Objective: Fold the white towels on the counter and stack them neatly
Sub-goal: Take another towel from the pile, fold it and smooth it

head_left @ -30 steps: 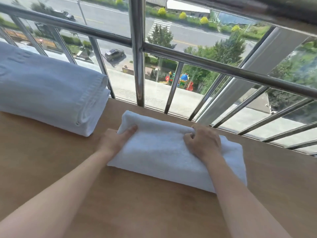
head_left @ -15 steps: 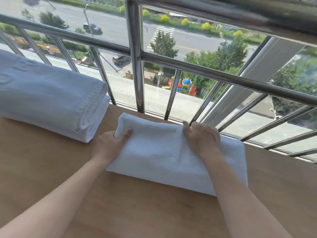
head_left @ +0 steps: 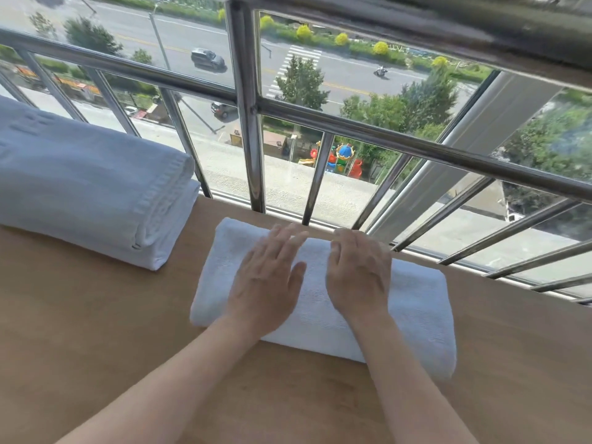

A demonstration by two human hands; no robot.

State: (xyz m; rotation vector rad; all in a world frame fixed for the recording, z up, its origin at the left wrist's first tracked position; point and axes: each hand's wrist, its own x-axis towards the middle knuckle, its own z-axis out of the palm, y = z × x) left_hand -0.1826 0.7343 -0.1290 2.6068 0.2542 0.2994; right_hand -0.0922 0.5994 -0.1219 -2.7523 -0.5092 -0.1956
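Both my hands lay flat, palms down, on the folded white towel [head_left: 416, 315], fingers straight and gripping nothing. The left hand [head_left: 266, 283] sat near the towel's middle, its fingertips blurred. The right hand [head_left: 358, 277] was just beside it, fingertips reaching the far edge by the window bars [head_left: 416, 149].

The towel rested on the wooden surface [head_left: 96, 347] right in front of me. Its long axis ran left to right, with the right end slanting a little toward me.

The stack of folded towels [head_left: 89, 187] lay to my left and slightly farther off, near the small towel but not touching it. My left hand was the nearer one to it.

I judged the fold done bar a last smoothing. The next move would be a sideways carry to the left, and both hands would need to shift out toward the towel's ends so it would not sag open.
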